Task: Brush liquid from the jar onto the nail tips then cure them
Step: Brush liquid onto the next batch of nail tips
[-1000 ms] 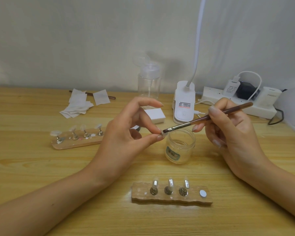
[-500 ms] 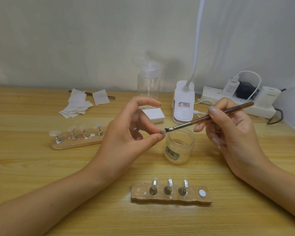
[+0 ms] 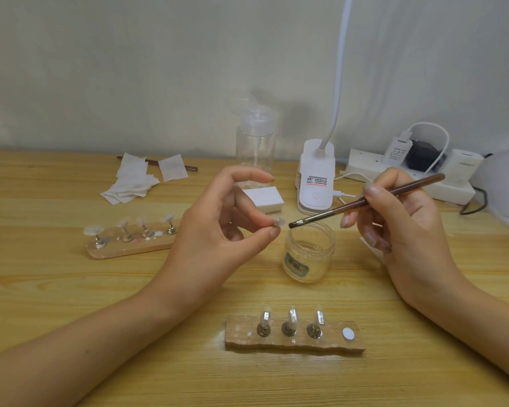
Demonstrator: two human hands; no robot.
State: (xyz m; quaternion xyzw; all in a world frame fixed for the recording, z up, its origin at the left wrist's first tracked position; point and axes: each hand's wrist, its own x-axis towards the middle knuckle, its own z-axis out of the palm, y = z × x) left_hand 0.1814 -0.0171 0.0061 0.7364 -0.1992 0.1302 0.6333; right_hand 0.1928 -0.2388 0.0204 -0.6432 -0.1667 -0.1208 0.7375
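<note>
Brown wooden brush (image 3: 335, 211), gripped by right hand (image 3: 409, 230), slants bristles-left above the clear round jar (image 3: 309, 254), just beside the clear nail tip (image 3: 278, 221) pinched in left hand (image 3: 215, 239).

pale plain wall (image 3: 130, 69), light wood-grain table (image 3: 41, 289), white lamp (image 3: 316, 177), apparently clip-based

No words can be read. The lamp base (image 3: 316, 198) has a sticker (image 3: 316, 181) with black and red print, and the jar (image 3: 315, 248) has a greenish label (image 3: 296, 264); both are too blurred.

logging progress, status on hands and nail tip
Left hand pinches nail tip. Right hand holds brush, bristles beside the tip, by the open jar. Nothing in the way.
</note>
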